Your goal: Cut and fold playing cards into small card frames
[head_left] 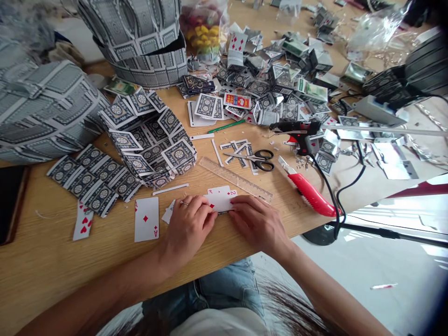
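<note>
Holding yellow and red pieces (202, 37), kind unclear from here: clear bag (212, 57). Left hand (191, 221) and right hand (258, 222), nearly closed, pinch a diamond card (221, 202) at opposite ends.

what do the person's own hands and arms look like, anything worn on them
Both hands are ungloved. The left hand wears a thin ring on one finger; no ring shows on the right hand. The forearms are bare, with no sleeves in view.
</note>
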`<state>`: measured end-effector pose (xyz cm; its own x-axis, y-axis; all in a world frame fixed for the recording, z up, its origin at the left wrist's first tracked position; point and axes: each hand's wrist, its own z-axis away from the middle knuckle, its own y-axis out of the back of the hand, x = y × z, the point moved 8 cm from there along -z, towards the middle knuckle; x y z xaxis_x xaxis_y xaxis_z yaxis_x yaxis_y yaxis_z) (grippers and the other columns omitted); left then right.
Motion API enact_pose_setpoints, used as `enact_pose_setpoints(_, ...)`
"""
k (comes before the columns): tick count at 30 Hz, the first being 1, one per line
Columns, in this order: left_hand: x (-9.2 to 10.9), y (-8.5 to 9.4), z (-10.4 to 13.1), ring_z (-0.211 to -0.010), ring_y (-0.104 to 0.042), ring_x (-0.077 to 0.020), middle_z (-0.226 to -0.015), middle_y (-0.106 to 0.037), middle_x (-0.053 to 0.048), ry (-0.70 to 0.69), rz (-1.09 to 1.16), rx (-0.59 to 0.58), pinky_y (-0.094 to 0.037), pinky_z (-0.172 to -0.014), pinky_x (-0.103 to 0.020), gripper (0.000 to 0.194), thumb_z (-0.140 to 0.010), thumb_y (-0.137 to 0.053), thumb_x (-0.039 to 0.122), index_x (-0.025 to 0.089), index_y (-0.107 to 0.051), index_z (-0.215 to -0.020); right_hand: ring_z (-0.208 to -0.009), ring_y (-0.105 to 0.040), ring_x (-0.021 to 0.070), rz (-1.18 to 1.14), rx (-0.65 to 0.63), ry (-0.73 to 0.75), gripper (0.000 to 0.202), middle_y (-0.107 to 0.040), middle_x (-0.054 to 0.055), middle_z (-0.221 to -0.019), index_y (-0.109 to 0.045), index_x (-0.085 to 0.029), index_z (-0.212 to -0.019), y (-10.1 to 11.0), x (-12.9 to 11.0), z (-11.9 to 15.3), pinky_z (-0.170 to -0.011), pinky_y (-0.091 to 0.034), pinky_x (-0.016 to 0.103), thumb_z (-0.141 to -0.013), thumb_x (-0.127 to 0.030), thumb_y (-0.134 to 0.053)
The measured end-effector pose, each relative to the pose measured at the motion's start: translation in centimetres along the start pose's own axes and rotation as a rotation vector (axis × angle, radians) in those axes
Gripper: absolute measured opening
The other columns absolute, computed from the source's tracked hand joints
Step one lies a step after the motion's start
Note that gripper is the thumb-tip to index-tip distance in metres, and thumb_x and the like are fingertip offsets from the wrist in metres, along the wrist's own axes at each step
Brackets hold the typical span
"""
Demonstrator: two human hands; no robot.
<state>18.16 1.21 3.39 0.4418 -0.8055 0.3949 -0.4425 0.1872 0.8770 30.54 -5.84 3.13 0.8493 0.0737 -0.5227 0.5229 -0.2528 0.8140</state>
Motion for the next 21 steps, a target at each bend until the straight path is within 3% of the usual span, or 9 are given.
enact_pose_setpoints(12,-0.8,-0.7,-0.4,-0.091,-0.059,-0.0204,-0.095,-0.065,-0.002,0.118,0.094,-0.14,-0.034,-0.08,-0.037,0.01,-0.092,-0.057,0.02,0.02,-0.056,-0.082,-0.083,-0.063,0.0165,-0.136,-0.031,-0.154,0.014,-0.066,0.005,-0.096,-0.064,-0.019,-0.083,-0.6,1.8,-0.9,-0.075,-0.051,0.031,-0.09,-0.03,-0.065)
enact_pose_setpoints(21,-1.5,-1.0,-0.2,-0.092,-0.059,-0.0204,-0.096,-0.064,-0.002,0.211,0.178,-0.153,-0.031,-0.085,-0.04,0.009,-0.091,-0.059,0.019,0.02,-0.056,-0.083,-0.085,-0.062,0.0159,-0.183,-0.049,-0.209,0.011,-0.064,0.005,-0.098,-0.064,-0.02,-0.084,-1.0,2.4,-1.1,-0.072,-0.05,0.027,-0.088,-0.03,-0.068)
